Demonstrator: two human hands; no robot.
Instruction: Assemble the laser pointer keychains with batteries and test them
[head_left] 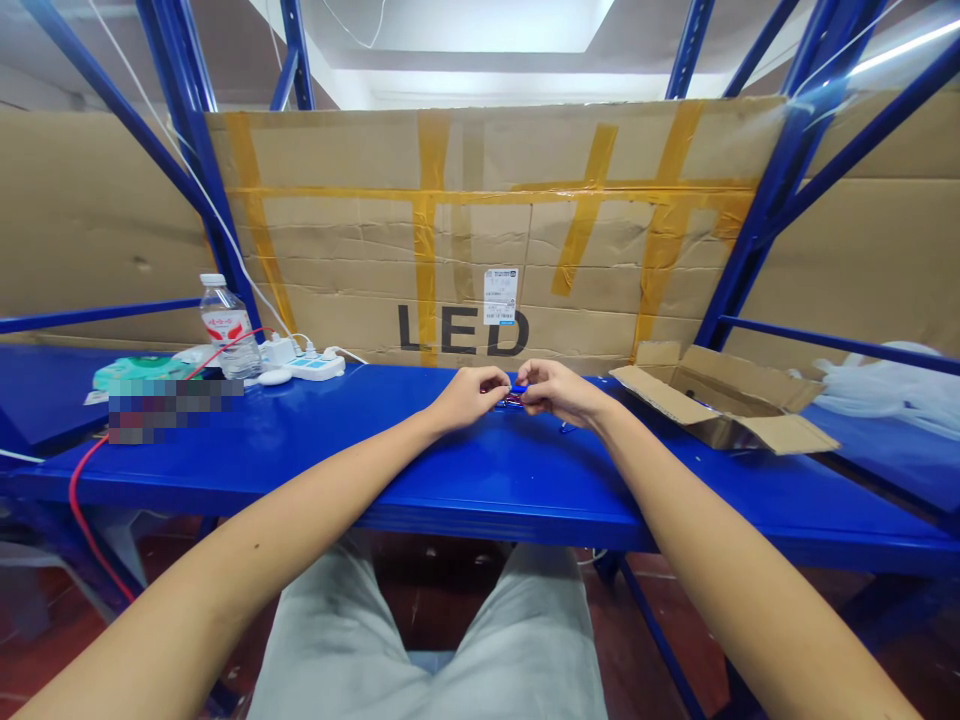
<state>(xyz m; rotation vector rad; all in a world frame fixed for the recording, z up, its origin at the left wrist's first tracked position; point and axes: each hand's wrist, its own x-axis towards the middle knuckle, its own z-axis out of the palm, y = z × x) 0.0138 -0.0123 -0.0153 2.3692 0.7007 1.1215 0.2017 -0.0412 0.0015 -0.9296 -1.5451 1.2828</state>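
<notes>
My left hand (472, 398) is closed in a pinch at the left end of a small, shiny blue and purple object (513, 397), just above the shelf top. At its other end, the curled fingers of my right hand (556, 391) grip the same object. Its exact kind is too small and too covered by my fingers to make out. A little loop of something dark blue (567, 427) lies on the surface under my right wrist.
An open cardboard box (724, 395) stands right of my hands. To the left are a water bottle (227, 330), a white power strip (315, 364) and a green packet (142, 373). Behind rises a large cardboard panel (352, 260) between blue rack posts.
</notes>
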